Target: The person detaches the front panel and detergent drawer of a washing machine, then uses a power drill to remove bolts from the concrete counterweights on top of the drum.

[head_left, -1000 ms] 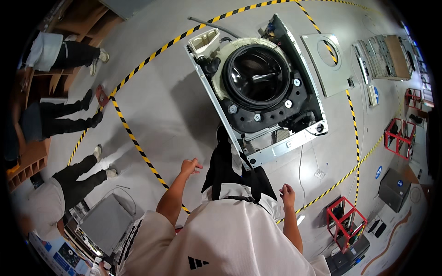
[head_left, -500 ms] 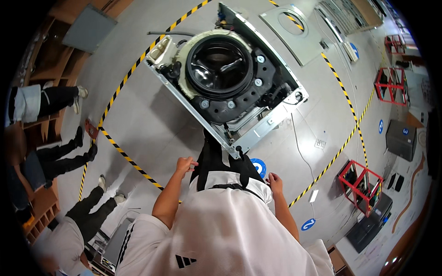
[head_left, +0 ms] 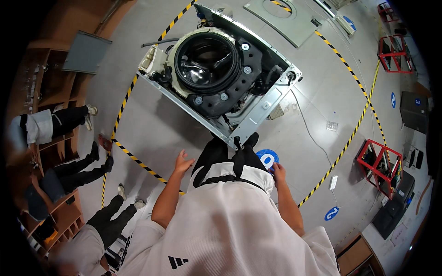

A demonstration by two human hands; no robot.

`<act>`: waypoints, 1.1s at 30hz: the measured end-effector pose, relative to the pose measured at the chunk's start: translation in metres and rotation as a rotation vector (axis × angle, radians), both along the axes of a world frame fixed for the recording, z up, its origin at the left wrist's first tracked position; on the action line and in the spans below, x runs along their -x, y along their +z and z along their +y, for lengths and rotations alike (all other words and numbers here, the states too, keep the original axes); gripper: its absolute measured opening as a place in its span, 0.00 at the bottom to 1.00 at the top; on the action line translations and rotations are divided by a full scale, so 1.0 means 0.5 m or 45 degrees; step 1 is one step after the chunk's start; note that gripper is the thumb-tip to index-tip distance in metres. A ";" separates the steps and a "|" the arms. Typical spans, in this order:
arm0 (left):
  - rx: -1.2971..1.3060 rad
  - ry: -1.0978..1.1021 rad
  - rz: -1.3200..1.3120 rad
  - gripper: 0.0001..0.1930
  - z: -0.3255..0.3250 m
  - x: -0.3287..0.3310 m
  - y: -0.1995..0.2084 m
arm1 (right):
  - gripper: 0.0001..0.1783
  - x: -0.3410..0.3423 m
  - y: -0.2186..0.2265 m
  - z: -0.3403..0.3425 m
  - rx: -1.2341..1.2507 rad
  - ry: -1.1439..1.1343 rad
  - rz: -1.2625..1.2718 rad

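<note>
In front of my feet stands a washing machine with its front panel off. Its dark drum [head_left: 207,59] sits inside a black rubber gasket, above a black counterweight [head_left: 246,76] fixed with several bolts. A pale detergent drawer housing [head_left: 153,60] is at the left corner of the metal cabinet [head_left: 258,108]. My left hand [head_left: 183,162] hangs beside my left thigh, fingers apart and empty. My right hand [head_left: 278,173] hangs loosely by my right hip with fingers slightly curled, and I see nothing in it. Neither hand touches the machine.
A grey front panel [head_left: 276,20] with a round opening lies on the floor beyond the machine. A cable [head_left: 307,126] runs along the floor at right to a white power strip [head_left: 333,182]. Red-framed racks [head_left: 378,166] stand at right; several people and wooden shelves [head_left: 60,152] are at left.
The machine and floor have shifted in view as my head moved. My left hand's fingers have spread a little. Both arms still hang at my sides.
</note>
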State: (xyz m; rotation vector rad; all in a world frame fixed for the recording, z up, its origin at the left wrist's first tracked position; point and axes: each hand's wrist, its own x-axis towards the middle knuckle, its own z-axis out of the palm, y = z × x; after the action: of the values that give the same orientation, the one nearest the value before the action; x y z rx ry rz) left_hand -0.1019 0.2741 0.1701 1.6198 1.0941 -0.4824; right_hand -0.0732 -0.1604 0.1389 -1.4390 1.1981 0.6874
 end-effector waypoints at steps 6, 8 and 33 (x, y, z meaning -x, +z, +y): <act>-0.116 -0.377 -0.519 0.32 -0.033 -0.143 0.014 | 0.23 -0.159 0.078 0.089 -0.354 -0.179 -0.247; -0.246 -0.651 -0.628 0.32 -0.101 -0.248 0.108 | 0.25 -0.225 0.127 0.133 -0.569 -0.328 -0.287; 1.476 0.397 -0.067 0.42 -0.198 -0.354 0.167 | 0.29 -0.306 0.402 0.449 -0.381 1.379 -1.513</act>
State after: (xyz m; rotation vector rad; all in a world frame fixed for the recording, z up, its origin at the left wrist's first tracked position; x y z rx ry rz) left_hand 0.0752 0.1753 0.2537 0.4357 0.7465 -0.6780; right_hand 0.0798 0.0640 0.3397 -1.7287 -0.6403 0.4823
